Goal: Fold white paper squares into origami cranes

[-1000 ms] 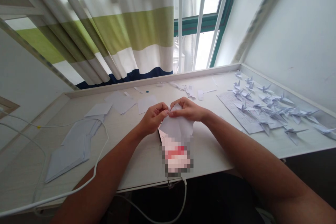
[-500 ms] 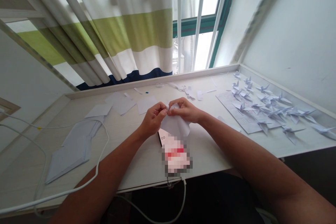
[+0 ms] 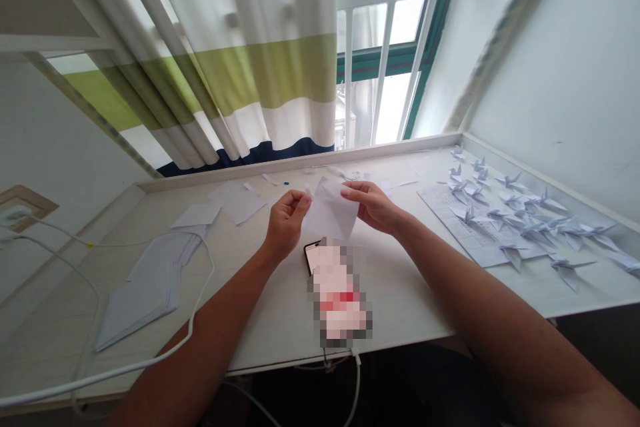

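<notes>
A sheet of white paper (image 3: pixel 331 210) is spread between my two hands above the desk, creased from folding. My left hand (image 3: pixel 287 221) pinches its left side between curled fingers. My right hand (image 3: pixel 373 207) holds its right edge with the fingertips on the paper. Below the sheet, a smartphone (image 3: pixel 314 256) lies on the desk near my left hand. A pixelated blur covers most of the phone's screen and the area below it, so its content is hidden.
Several folded paper cranes (image 3: pixel 520 213) lie on and around a printed sheet (image 3: pixel 450 210) at the right of the white desk (image 3: pixel 400 300). Stacked paper (image 3: pixel 135 307) and loose squares lie at the left, crossed by a white cable (image 3: pixel 150 363). Scraps line the back edge.
My hands have moved apart, and the paper, bunched between them before, is now opened out into a wider sheet. The whole view has tilted slightly.
</notes>
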